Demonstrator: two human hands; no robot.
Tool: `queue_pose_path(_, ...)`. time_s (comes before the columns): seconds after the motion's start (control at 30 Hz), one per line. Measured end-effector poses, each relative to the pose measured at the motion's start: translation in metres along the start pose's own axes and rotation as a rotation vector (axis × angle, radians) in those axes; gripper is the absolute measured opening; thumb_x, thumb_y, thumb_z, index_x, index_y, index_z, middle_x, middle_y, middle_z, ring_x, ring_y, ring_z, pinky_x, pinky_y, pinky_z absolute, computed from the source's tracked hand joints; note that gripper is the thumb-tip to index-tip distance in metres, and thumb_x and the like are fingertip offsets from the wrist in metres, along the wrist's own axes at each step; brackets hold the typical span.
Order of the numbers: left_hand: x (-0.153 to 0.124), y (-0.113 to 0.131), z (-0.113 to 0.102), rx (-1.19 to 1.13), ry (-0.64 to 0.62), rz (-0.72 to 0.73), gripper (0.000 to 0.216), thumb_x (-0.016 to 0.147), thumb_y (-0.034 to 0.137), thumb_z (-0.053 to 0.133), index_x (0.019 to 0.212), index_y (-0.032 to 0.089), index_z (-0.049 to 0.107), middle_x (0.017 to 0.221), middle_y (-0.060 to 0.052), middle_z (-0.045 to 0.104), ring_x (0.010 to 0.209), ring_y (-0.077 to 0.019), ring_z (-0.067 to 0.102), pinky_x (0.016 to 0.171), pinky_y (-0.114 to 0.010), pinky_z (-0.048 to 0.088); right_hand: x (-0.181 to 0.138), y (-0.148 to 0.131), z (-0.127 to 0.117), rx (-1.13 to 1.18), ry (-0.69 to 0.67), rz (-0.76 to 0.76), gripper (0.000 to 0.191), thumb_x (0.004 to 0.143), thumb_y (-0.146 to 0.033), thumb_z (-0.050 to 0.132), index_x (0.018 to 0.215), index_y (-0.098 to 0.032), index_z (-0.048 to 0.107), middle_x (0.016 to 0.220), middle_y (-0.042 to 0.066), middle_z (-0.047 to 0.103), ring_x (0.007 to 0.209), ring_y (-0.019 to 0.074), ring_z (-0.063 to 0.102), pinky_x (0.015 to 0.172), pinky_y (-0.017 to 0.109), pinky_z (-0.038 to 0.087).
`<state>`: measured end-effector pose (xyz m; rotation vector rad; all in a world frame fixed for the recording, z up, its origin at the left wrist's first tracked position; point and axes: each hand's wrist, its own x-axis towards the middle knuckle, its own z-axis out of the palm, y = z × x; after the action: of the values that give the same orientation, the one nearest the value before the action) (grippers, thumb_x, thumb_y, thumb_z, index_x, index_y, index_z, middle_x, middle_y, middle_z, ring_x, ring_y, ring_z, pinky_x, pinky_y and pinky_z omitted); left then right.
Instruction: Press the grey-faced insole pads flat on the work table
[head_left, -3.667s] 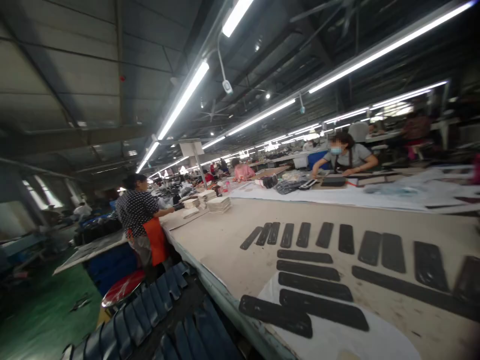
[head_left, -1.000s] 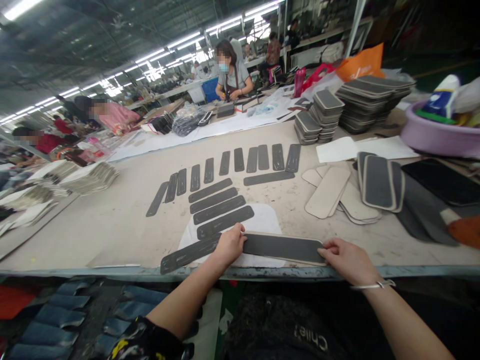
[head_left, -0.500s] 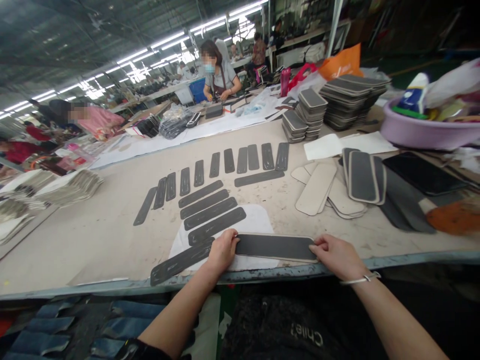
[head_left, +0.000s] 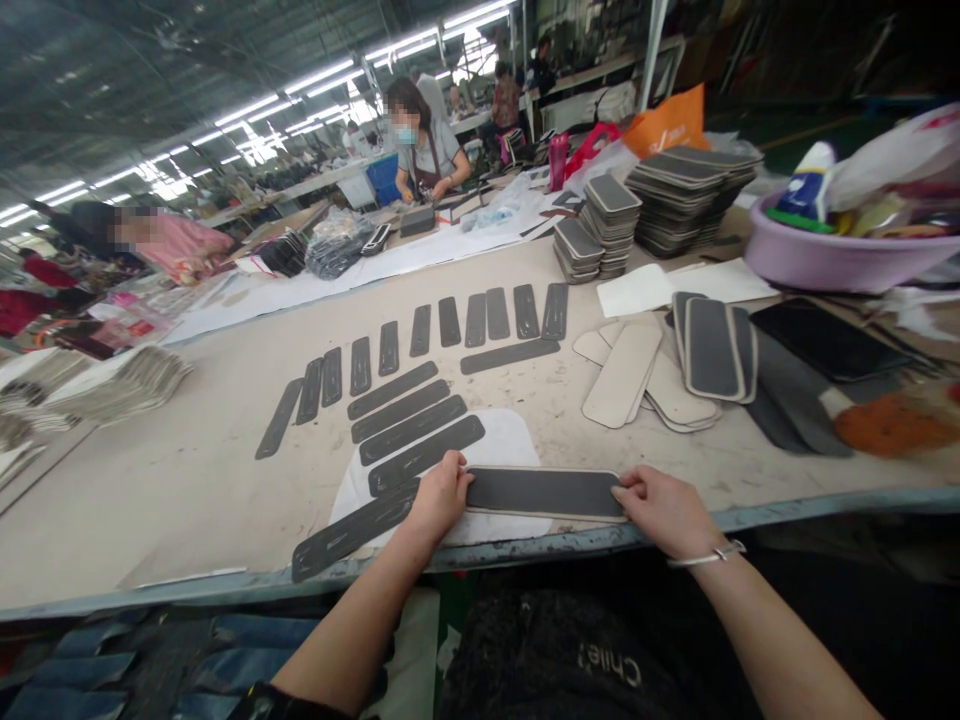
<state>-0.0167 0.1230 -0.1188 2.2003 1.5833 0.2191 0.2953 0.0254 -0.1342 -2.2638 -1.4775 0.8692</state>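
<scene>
By the table edge [head_left: 555, 548], pale-rimmed strip [head_left: 544, 492], long axis left-right, left hand [head_left: 437, 503] and right hand [head_left: 666, 508] pinching opposite ends

- On your dark clothing [head_left: 517, 650], pale lettering [head_left: 609, 663] is apparently spelling "Chile", with an unclear mark at one end.
- On the orange bag [head_left: 660, 118] ahead and to your right, pale print [head_left: 670, 139] is showing, too small for you to be reading.

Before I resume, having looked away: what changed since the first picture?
The left hand and right hand, out of view then, now hold opposite ends of a pale-edged dark panel. The camera has turned right. The dark strips lie as before.
</scene>
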Motion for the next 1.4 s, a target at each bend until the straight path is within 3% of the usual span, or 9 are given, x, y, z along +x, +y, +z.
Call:
queue_pose_path(0.5,-0.002,0.001,0.004,0.005,0.041,-0.065,0.010,0.087,0.020,0.053,0.093,0.020,0.045,0.076,-0.001,0.060,0.071,-0.0177,0.059,0.067,-0.026,0.038,-0.005,-0.010,0.000,-0.019,0.040,0.018,0.006,0.085,-0.022,0.055,0.085,-0.018,0.060,0.071,-0.001,0.065,0.072,0.0163,0.060,0.069,0.026,0.039)
queue_pose_path(0.77,-0.002,0.004,0.002,0.033,0.044,-0.044,0.007,0.086,0.018,0.052,0.084,0.019,0.045,0.074,-0.001,0.058,0.073,-0.0177,0.058,0.068,-0.027,0.038,-0.004,-0.004,0.002,-0.034,0.038,0.011,0.010,0.083,-0.026,0.054,0.086,-0.018,0.060,0.072,-0.001,0.065,0.072,0.0171,0.060,0.069,0.028,0.039)
queue_pose_path(1.03,0.000,0.002,0.009,0.064,0.056,-0.056,0.009,0.085,0.014,0.053,0.086,0.019,0.045,0.078,-0.003,0.059,0.079,-0.0184,0.059,0.071,-0.026,0.040,0.000,0.003,0.007,-0.017,0.017,0.036,0.016,0.082,-0.035,0.053,0.087,-0.021,0.059,0.072,-0.002,0.065,0.073,0.0180,0.061,0.068,0.028,0.039)
queue_pose_path(1.2,-0.001,0.003,0.007,0.046,0.081,-0.060,0.008,0.085,0.017,0.054,0.088,0.018,0.047,0.074,-0.001,0.058,0.073,-0.0175,0.059,0.068,-0.027,0.042,-0.001,0.004,0.007,-0.006,0.040,0.009,0.019,0.080,-0.036,0.051,0.086,-0.020,0.059,0.072,-0.001,0.065,0.072,0.0188,0.061,0.068,0.029,0.039)
queue_pose_path(1.3,-0.006,-0.002,0.005,0.003,0.157,-0.026,0.006,0.085,0.020,0.055,0.089,0.018,0.050,0.075,-0.001,0.059,0.071,-0.0165,0.059,0.069,-0.027,0.045,-0.001,0.004,0.007,0.015,0.050,0.009,0.020,0.079,-0.038,0.050,0.084,-0.020,0.059,0.071,-0.001,0.064,0.070,0.0183,0.060,0.068,0.029,0.039)
queue_pose_path(1.4,-0.019,-0.012,0.007,-0.065,0.332,0.115,0.007,0.088,0.019,0.049,0.089,0.017,0.056,0.085,-0.004,0.059,0.079,-0.0165,0.060,0.074,-0.029,0.048,-0.001,0.004,0.007,0.025,0.051,0.008,0.022,0.077,-0.040,0.050,0.083,-0.021,0.059,0.070,-0.001,0.064,0.070,0.0179,0.060,0.067,0.029,0.039)
